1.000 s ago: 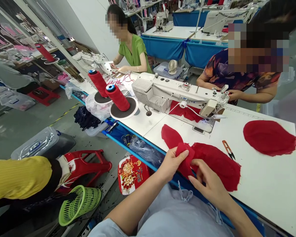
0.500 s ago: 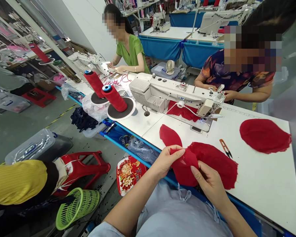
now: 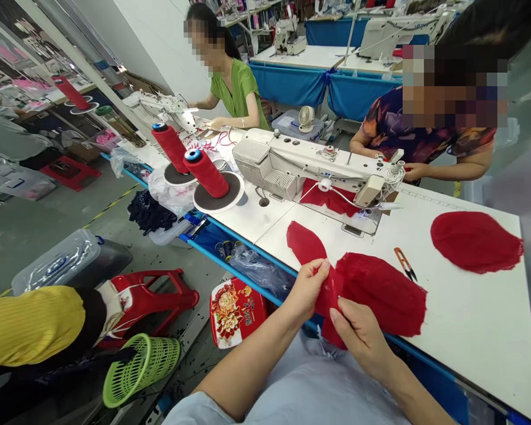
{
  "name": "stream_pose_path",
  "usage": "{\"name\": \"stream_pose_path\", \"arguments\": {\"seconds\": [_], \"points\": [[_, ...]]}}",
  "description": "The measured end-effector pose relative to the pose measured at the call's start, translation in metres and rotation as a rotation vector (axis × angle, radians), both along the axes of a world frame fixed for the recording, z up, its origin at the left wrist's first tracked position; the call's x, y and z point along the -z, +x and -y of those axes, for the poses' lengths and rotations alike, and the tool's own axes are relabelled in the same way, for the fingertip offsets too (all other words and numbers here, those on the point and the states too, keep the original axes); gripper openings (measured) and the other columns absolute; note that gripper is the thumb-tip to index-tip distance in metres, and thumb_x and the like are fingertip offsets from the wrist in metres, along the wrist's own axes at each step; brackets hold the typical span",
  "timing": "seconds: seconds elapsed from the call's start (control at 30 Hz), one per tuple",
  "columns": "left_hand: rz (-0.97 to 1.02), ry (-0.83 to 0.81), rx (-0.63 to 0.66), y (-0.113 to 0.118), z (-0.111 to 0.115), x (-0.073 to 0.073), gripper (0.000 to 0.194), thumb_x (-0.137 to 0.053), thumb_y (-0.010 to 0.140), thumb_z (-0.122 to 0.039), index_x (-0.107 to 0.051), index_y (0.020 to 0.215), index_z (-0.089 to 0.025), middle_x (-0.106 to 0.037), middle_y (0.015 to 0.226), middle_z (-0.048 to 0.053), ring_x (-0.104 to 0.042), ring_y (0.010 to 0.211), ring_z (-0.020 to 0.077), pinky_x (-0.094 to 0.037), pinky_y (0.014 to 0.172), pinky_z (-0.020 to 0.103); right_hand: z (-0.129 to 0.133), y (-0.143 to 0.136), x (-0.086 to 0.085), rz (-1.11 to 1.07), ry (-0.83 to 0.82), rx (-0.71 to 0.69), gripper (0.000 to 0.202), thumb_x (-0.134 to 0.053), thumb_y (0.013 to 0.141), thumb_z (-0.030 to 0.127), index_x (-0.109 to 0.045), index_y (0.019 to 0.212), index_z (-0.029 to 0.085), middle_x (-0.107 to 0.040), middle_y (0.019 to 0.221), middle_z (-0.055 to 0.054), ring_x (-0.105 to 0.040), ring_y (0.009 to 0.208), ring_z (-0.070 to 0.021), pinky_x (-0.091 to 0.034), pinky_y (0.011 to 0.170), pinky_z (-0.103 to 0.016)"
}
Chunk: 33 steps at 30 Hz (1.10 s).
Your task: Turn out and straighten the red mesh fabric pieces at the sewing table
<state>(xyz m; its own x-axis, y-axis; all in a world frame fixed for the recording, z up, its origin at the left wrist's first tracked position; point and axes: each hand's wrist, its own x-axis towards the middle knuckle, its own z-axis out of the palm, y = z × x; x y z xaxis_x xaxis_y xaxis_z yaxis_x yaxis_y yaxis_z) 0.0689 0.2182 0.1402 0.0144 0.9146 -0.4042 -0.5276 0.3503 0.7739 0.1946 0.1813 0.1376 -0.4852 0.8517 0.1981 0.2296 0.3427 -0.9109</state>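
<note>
Head view, and here were both hands at the near edge of the counter (image 3: 473, 319), each pinching narrow on one red cloth piece (image 3: 333, 283)! The left hand (image 3: 308, 289) had it between thumb and fingers; the right hand (image 3: 363, 333), nearer and to the right, gripped it the same way, thumb uppermost. The cloth ran between the two, with a part hanging down over the near edge.

Just far of the left hand lay a small rounded red piece (image 3: 305, 241), and right beside the held cloth spread a large red piece (image 3: 380, 295), its right edge frayed. Then came the orange snips (image 3: 405, 262), points toward the near side, close to that large piece, and well apart on the right, a red oval (image 3: 475, 242), flat on the white top.

Over on the far side stood the sewing machine (image 3: 310, 159), with red fabric (image 3: 330, 199) beneath its arm. Two red thread cones leaned to its left, the nearer cone (image 3: 206, 174) and the farther cone (image 3: 172, 146). And beyond the machine, a co-worker in a patterned top (image 3: 407, 127) sat on the far right!
</note>
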Motion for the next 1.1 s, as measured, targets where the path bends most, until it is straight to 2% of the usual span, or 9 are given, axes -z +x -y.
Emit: {"name": "stream_pose_path", "arguments": {"seconds": [0.2, 0.33, 0.43, 0.57, 0.73, 0.83, 0.93, 1.03, 1.1], "points": [[0.117, -0.186, -0.094, 0.010, -0.005, 0.021, 0.054, -0.083, 0.042, -0.055, -0.049, 0.056, -0.016, -0.051, 0.045, -0.004, -0.042, 0.040, 0.0061, -0.035, 0.045, 0.021, 0.004, -0.011, 0.006, 0.062, 0.087, 0.022, 0.031, -0.037, 0.092, 0.022, -0.027, 0.063, 0.023, -0.031, 0.054, 0.006, -0.032, 0.047, -0.0098, -0.027, 0.046, -0.024], [0.131, -0.158, -0.074, 0.003, -0.007, 0.028, 0.051, -0.081, 0.047, -0.055, -0.051, 0.058, -0.016, -0.052, 0.044, -0.004, -0.046, 0.041, 0.0080, -0.039, 0.048, 0.023, 0.001, -0.007, 0.008, 0.033, -0.024, 0.064, 0.033, -0.038, 0.092, 0.028, -0.029, 0.061, 0.023, -0.032, 0.054, 0.006, -0.033, 0.048, -0.0100, -0.028, 0.046, -0.024], [0.139, -0.153, -0.028, -0.009, -0.005, 0.025, 0.046, -0.078, 0.055, -0.055, -0.057, 0.064, -0.014, -0.059, 0.053, 0.000, -0.054, 0.049, 0.0102, -0.042, 0.054, 0.023, -0.008, -0.001, 0.009, -0.020, -0.197, 0.180, 0.036, -0.042, 0.092, 0.038, -0.034, 0.061, 0.022, -0.033, 0.056, 0.005, -0.034, 0.051, -0.0104, -0.031, 0.047, -0.024], [0.123, -0.157, 0.255, -0.026, 0.001, 0.015, 0.043, -0.080, 0.058, -0.047, -0.066, 0.076, -0.010, -0.068, 0.069, 0.006, -0.061, 0.063, 0.0132, -0.046, 0.067, 0.025, -0.019, 0.006, 0.013, -0.044, -0.328, 0.253, 0.037, -0.046, 0.089, 0.048, -0.043, 0.064, 0.021, -0.038, 0.058, 0.004, -0.036, 0.054, -0.0113, -0.033, 0.048, -0.024], [0.097, -0.070, 0.103, -0.032, 0.000, 0.007, 0.036, -0.075, 0.066, -0.043, -0.067, 0.083, -0.013, -0.068, 0.078, 0.006, -0.062, 0.072, 0.0156, -0.046, 0.075, 0.028, -0.025, 0.010, 0.022, -0.151, -0.420, 0.292, 0.032, -0.058, 0.081, 0.051, -0.054, 0.090, 0.021, -0.051, 0.075, 0.001, -0.049, 0.065, -0.0141, -0.043, 0.060, -0.026], [-0.129, 0.031, 0.089, -0.024, 0.001, 0.006, 0.038, -0.062, 0.077, -0.047, -0.065, 0.096, -0.014, -0.067, 0.092, 0.009, -0.062, 0.087, 0.0210, -0.045, 0.085, 0.035, -0.025, 0.009, 0.024, -0.307, -0.538, 0.376, 0.050, -0.066, 0.073, 0.056, -0.053, 0.107, 0.023, -0.058, 0.104, -0.007, -0.057, 0.089, -0.0194, -0.049, 0.077, -0.032], [-0.667, 0.297, 0.277, -0.006, 0.014, 0.003, 0.031, -0.064, 0.074, -0.037, -0.065, 0.096, -0.016, -0.056, 0.119, 0.015, -0.055, 0.103, 0.0278, -0.040, 0.094, 0.043, -0.021, 0.005, 0.021, -0.523, -0.770, 0.227, 0.063, -0.073, 0.066, 0.056, -0.051, 0.118, 0.025, -0.058, 0.122, -0.009, -0.057, 0.106, -0.0237, -0.048, 0.089, -0.036], [-0.995, 0.513, 0.503, 0.006, 0.031, -0.002, 0.032, -0.071, 0.064, -0.028, -0.066, 0.093, -0.017, -0.046, 0.133, 0.016, -0.048, 0.114, 0.0337, -0.035, 0.098, 0.048, -0.017, 0.007, 0.020, -0.624, -0.910, 0.275, 0.049, -0.075, 0.068, 0.049, -0.059, 0.107, 0.023, -0.067, 0.108, -0.007, -0.063, 0.098, -0.0239, -0.051, 0.084, -0.035], [-0.971, 0.547, 0.458, 0.003, 0.034, -0.004, 0.021, -0.066, 0.072, -0.031, -0.065, 0.090, -0.020, -0.051, 0.126, 0.014, -0.048, 0.114, 0.0298, -0.034, 0.098, 0.044, -0.014, 0.014, 0.021, -0.658, -1.018, 0.316, 0.035, -0.071, 0.073, 0.047, -0.063, 0.096, 0.021, -0.071, 0.096, -0.006, -0.066, 0.088, -0.0232, -0.053, 0.074, -0.033]]}}
